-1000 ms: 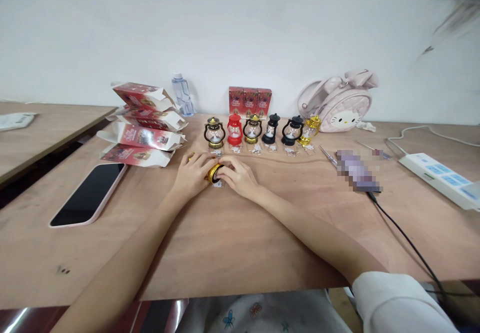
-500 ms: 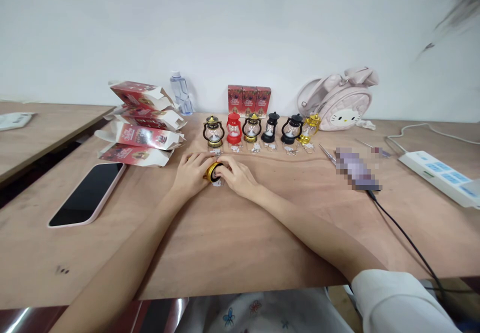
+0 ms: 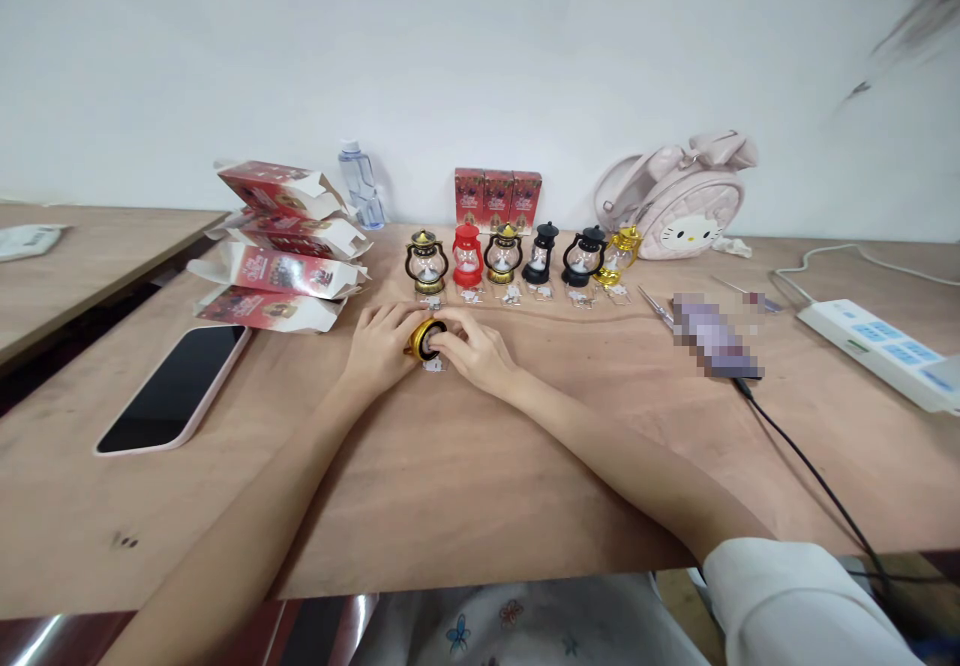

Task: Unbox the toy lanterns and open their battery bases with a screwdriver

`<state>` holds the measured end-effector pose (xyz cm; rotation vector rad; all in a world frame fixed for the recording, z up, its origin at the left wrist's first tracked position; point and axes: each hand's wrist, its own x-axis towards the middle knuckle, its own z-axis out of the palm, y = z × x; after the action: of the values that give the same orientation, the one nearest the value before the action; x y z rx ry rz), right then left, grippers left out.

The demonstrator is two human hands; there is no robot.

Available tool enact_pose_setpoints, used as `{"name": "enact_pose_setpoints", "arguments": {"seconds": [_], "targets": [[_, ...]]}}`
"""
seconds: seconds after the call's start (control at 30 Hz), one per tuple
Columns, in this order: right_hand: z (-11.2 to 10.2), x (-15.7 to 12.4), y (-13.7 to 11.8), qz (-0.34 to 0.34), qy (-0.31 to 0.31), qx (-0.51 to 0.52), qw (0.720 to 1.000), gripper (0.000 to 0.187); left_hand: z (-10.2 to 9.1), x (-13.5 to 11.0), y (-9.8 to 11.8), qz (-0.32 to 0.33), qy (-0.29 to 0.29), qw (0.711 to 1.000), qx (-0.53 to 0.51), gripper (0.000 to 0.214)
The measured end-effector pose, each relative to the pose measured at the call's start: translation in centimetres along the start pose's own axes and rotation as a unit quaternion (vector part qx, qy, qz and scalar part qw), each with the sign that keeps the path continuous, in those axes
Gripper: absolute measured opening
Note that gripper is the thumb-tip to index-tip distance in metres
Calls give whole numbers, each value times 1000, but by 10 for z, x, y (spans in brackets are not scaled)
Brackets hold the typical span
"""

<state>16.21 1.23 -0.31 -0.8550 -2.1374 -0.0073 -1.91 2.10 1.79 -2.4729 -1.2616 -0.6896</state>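
Observation:
A small gold lantern (image 3: 418, 339) lies tipped over in my left hand (image 3: 380, 348), its dark round base turned toward me. The fingers of that hand are wrapped round its body. My right hand (image 3: 480, 354) closes on the base from the other side, thumb and fingertips pressed to it; what lies under the fingertips is hidden. Just below the lantern, a small clear packet with a white tag (image 3: 435, 365) rests on the table. Beyond my hands stand several mini lanterns in a row, among them a red one (image 3: 467, 258) and a black one (image 3: 584, 258).
Opened red boxes (image 3: 281, 271) are stacked at left, above a phone (image 3: 176, 386). Three closed red boxes (image 3: 498, 201) and a water bottle (image 3: 361, 186) stand by the wall. To the right are a pink bag (image 3: 686, 206), a screwdriver (image 3: 654, 301) and a power strip (image 3: 877, 346).
The lantern's base has turned slightly more toward me, with more of its inner face showing beside my right fingertips. Both hands stay in nearly the same place.

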Motion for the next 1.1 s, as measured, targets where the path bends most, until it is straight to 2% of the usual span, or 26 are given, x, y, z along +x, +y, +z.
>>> {"name": "enact_pose_setpoints", "arguments": {"seconds": [0.17,0.33,0.57,0.67,0.8,1.1], "targets": [[1,0,0,-2,1,10,1000,22,2,0,-1,8,0,1000,10,31],[1,3,-2,36,-24,14,999,19,1,1,1,-5,-12,1000,-1,32],[5,1,1,13,-17,-28,999,24,-3,2,3,-36,-13,999,-25,33],[4,2,2,27,-15,-55,998,25,-4,2,2,-47,-11,999,-22,32],[2,4,0,49,-40,-66,996,19,-2,1,0,-57,-14,998,-3,33],[2,5,1,25,-117,-122,985,18,1,1,-3,-41,4,998,46,36]]}}
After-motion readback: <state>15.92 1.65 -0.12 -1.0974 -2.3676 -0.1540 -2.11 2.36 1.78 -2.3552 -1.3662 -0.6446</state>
